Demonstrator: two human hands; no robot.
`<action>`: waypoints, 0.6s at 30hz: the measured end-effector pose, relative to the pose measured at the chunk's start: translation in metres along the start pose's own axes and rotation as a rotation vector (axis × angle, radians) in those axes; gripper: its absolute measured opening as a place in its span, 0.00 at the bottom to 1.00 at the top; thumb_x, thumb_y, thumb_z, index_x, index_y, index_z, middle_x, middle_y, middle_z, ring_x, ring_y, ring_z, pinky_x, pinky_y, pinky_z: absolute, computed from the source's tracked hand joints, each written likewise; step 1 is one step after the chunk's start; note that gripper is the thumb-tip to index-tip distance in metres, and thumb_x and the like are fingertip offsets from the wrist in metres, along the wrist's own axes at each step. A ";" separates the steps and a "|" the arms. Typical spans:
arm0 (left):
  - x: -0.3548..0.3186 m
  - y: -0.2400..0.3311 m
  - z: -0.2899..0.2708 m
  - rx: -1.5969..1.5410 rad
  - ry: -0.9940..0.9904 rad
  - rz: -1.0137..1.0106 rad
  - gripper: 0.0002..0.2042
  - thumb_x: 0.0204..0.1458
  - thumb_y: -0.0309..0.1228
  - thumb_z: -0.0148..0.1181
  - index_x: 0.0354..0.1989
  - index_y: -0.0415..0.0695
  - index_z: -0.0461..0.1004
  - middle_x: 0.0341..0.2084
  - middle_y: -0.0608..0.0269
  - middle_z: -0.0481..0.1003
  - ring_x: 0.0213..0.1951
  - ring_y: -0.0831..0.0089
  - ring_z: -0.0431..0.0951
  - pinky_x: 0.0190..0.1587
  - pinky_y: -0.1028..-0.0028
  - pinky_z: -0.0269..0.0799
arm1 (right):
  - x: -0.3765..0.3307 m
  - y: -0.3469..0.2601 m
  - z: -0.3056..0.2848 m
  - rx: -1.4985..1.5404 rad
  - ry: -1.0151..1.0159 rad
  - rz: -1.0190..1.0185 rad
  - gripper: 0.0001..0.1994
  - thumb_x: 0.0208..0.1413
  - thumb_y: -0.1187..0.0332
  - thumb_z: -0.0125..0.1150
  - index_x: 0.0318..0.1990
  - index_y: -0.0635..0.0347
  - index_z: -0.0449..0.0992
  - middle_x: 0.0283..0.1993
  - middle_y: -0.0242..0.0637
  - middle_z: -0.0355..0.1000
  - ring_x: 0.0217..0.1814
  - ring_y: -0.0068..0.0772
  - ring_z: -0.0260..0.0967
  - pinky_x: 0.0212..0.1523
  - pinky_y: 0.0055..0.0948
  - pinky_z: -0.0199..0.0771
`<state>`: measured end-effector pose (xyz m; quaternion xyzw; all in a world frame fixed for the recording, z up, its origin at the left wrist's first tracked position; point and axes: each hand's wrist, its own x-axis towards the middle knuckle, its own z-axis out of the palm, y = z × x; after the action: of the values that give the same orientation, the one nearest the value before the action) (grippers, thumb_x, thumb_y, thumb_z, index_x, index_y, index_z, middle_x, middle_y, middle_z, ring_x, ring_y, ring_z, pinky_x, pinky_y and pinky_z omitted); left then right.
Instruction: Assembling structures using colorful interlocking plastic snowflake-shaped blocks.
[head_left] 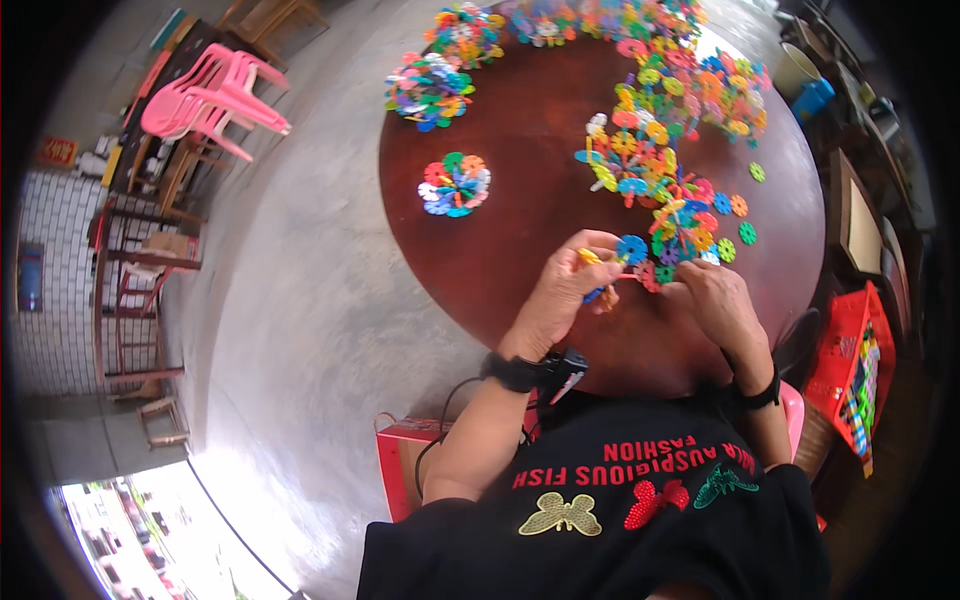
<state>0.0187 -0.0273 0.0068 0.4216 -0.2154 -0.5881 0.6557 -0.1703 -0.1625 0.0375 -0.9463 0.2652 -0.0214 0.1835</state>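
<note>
Near the table's front edge, my left hand (565,290) is closed around a few notched plastic flower discs, a yellow one (590,257) and a blue one among them. A blue disc (631,249) shows just beyond its fingertips, and a pink disc (648,276) lies between my two hands. My right hand (718,303) has its fingers bent and pressed together by a green disc (665,273); what they pinch is hidden. Directly beyond the hands is a multicoloured heap of joined discs (685,225).
Several disc balls, one of them small (454,184), stand on the round brown table (520,130). Loose discs (747,233) lie to the right. A red box (850,370) of coloured pieces is at the right, with stacked pink chairs (215,100) far left.
</note>
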 end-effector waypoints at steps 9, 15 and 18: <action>-0.004 -0.004 0.011 0.304 -0.150 -0.032 0.18 0.46 0.23 0.68 0.44 0.42 0.67 0.39 0.63 0.73 0.30 0.79 0.75 0.33 0.78 0.74 | 0.011 -0.022 -0.001 0.454 0.071 -0.144 0.09 0.54 0.67 0.59 0.31 0.64 0.70 0.26 0.49 0.68 0.29 0.51 0.69 0.30 0.38 0.66; -0.008 0.039 -0.017 0.287 0.425 0.325 0.13 0.55 0.34 0.60 0.43 0.42 0.67 0.32 0.62 0.74 0.28 0.79 0.75 0.28 0.80 0.73 | 0.008 -0.009 0.000 0.538 0.170 -0.049 0.10 0.54 0.71 0.58 0.27 0.65 0.65 0.21 0.45 0.65 0.23 0.44 0.65 0.25 0.33 0.64; -0.013 0.055 -0.076 0.333 0.926 0.508 0.10 0.57 0.34 0.56 0.40 0.43 0.66 0.25 0.66 0.71 0.22 0.82 0.70 0.21 0.82 0.68 | 0.005 -0.009 -0.006 0.631 0.168 -0.021 0.10 0.55 0.72 0.57 0.26 0.65 0.63 0.20 0.42 0.62 0.21 0.38 0.61 0.23 0.31 0.61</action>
<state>0.1079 0.0050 0.0122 0.6690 -0.0896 -0.1223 0.7276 -0.1629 -0.1600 0.0463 -0.8404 0.2499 -0.1824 0.4450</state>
